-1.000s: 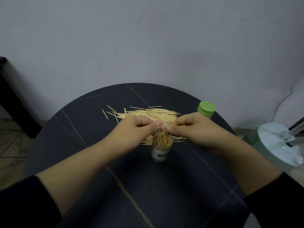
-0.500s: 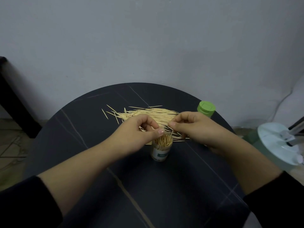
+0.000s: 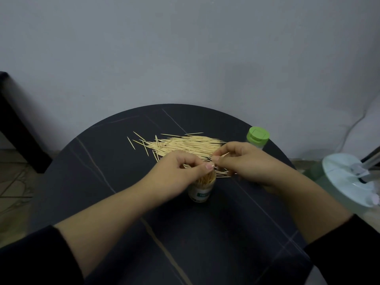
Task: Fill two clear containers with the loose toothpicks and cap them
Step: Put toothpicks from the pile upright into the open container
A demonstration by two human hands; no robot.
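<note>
Pinching a few of the loose toothpicks (image 3: 185, 144) with left hand (image 3: 181, 171) and right hand (image 3: 242, 161), over the open container (image 3: 201, 192) near centre of table (image 3: 123, 202). Could tip it if pressing sideways into the crowded mouth.

Round dark table (image 3: 102, 182) with pale veins, loose toothpicks (image 3: 185, 144) heaped at its far middle, open clear container (image 3: 200, 192) of upright toothpicks just in front, green-capped container (image 3: 257, 136) near the far-right edge.

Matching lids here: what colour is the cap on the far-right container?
Light green cap, seen best in the head view.
</note>
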